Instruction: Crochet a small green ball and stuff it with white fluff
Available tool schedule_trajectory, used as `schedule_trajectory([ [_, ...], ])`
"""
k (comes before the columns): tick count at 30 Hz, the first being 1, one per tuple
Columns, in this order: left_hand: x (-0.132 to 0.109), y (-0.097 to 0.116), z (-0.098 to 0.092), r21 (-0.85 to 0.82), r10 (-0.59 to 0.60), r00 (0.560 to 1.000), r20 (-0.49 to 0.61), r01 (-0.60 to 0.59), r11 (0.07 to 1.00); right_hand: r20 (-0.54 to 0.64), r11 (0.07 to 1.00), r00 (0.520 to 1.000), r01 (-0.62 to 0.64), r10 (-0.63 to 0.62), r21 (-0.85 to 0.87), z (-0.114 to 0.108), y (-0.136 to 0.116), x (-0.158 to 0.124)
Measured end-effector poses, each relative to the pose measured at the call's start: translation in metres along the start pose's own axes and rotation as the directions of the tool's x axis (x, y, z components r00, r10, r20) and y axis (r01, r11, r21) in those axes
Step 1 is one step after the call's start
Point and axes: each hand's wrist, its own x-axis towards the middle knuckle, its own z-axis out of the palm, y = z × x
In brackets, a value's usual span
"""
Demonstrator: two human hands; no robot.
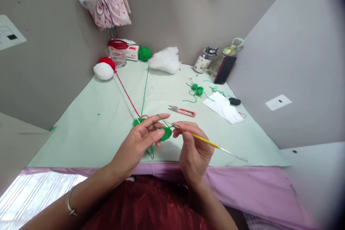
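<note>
Between the thumb and fingers of my left hand [141, 138] is a small green crochet piece [166, 134]. Green yarn runs up over the raised left index finger. My right hand [195, 147] grips a crochet hook [205, 140] with a yellow handle, its tip at the edge of the green piece. The hook's other metal end points right and down. Behind my left fingers another green crocheted piece [138, 121] lies on the table, partly hidden, with red and white yarn leading to it. Thread snips [185, 110] with orange handles lie just beyond my hands.
At the back stand a white yarn ball [104, 71], a red yarn ball [107, 62], a green yarn ball [145, 54], white stuffing [165, 60], a pen cup [202, 63], a bottle [215, 65] and a phone [225, 69]. Small green balls [198, 90] and white paper [223, 107] lie right.
</note>
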Motion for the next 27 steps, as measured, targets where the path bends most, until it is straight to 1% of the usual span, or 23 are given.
schedule_trajectory([
  [3,0.000,0.001,-0.001,-0.012,-0.010,1.000,-0.018,0.010,1.000,0.015,0.965,0.984,-0.176,0.176,0.195,-0.001,0.000,0.005],
  [6,0.000,0.002,-0.002,-0.019,-0.012,1.000,-0.018,0.012,1.000,0.056,0.913,0.962,-0.270,0.266,0.305,-0.001,0.001,0.007],
  [8,0.000,0.002,-0.003,-0.036,-0.021,1.000,-0.005,0.021,0.999,0.091,0.902,0.957,-0.290,0.275,0.320,-0.002,0.001,0.007],
  [10,0.000,0.002,-0.003,-0.054,-0.034,0.999,0.012,0.035,0.998,0.125,0.909,0.958,-0.283,0.256,0.306,-0.003,0.003,0.006],
  [14,-0.001,0.002,-0.004,-0.032,-0.049,0.999,0.017,0.050,0.998,0.168,0.950,0.965,-0.235,0.202,0.208,-0.006,0.006,0.006],
  [18,-0.001,0.002,-0.004,-0.011,-0.033,0.998,0.061,0.034,0.999,0.178,0.972,0.969,-0.196,0.172,0.127,-0.007,0.005,0.008],
  [20,0.000,0.002,-0.003,-0.028,-0.024,0.998,0.051,0.025,0.999,0.166,0.982,0.976,-0.157,0.139,0.106,-0.006,0.002,0.009],
  [22,0.001,0.001,-0.002,-0.056,-0.020,0.999,0.025,0.022,0.998,0.174,0.997,0.983,-0.071,0.065,0.028,-0.005,0.001,0.006],
  [23,0.001,0.001,-0.001,-0.071,-0.016,1.000,0.011,0.017,0.997,0.184,0.999,0.983,0.007,0.001,-0.045,-0.005,0.002,0.004],
  [24,0.001,0.000,0.000,-0.086,-0.008,1.000,-0.003,0.007,0.996,0.197,0.985,0.977,0.111,-0.083,-0.136,-0.004,0.003,0.001],
  [25,0.001,0.000,0.001,-0.105,0.001,1.000,-0.018,-0.003,0.994,0.215,0.947,0.960,0.228,-0.180,-0.228,-0.004,0.005,-0.003],
  [26,0.001,-0.001,0.002,-0.130,0.000,1.000,-0.027,-0.004,0.992,0.233,0.891,0.933,0.337,-0.273,-0.305,-0.003,0.007,-0.007],
  [27,0.000,0.000,0.003,-0.160,-0.016,1.000,-0.027,0.012,0.987,0.247,0.841,0.906,0.414,-0.343,-0.349,-0.003,0.009,-0.010],
])
